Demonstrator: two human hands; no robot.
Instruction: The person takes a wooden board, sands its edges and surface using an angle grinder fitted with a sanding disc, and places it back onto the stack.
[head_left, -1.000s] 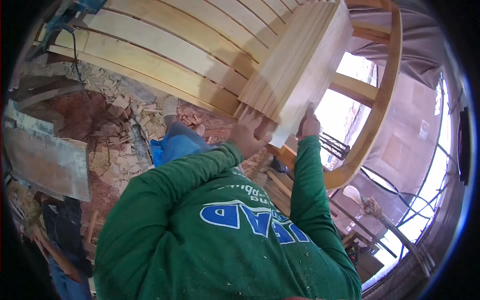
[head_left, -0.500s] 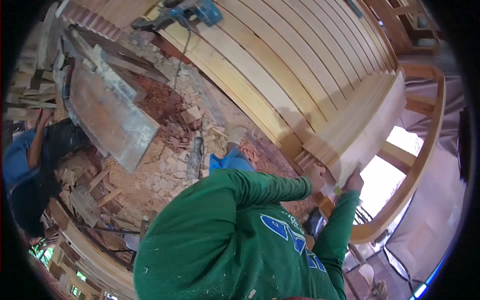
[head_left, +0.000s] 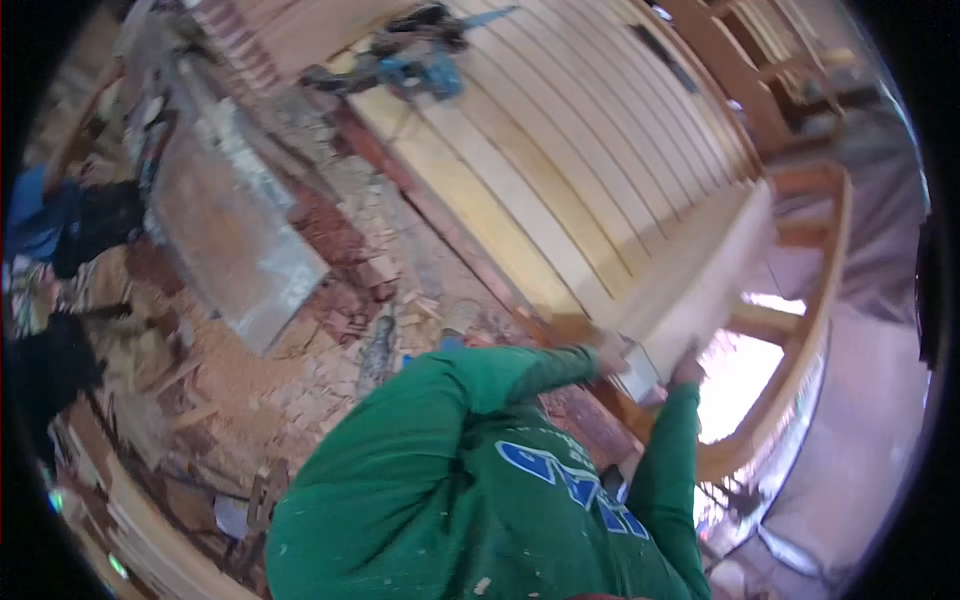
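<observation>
A stack of pale wooden boards (head_left: 690, 275) lies on a large slatted wood panel (head_left: 560, 150). My left hand (head_left: 612, 354) grips the left side of the stack's near end. On the right side of that same end is my right hand (head_left: 688, 366), its fingers against the boards. The light end faces of the boards show between my hands. Motion blur smears the fingers, and part of each hand is hidden against the wood.
A blue power tool (head_left: 420, 72) rests on the panel's far left corner. A curved wooden frame (head_left: 825, 290) borders the stack on the right. Wood scraps (head_left: 330, 375) and sawdust cover the floor beside a leaning board (head_left: 235, 230). Another person's blue sleeve (head_left: 38, 215) shows at far left.
My view has turned and shifted, so the panel and stack sit differently in it. Both hands stay at the stack's near end, with more of the end faces showing between them.
</observation>
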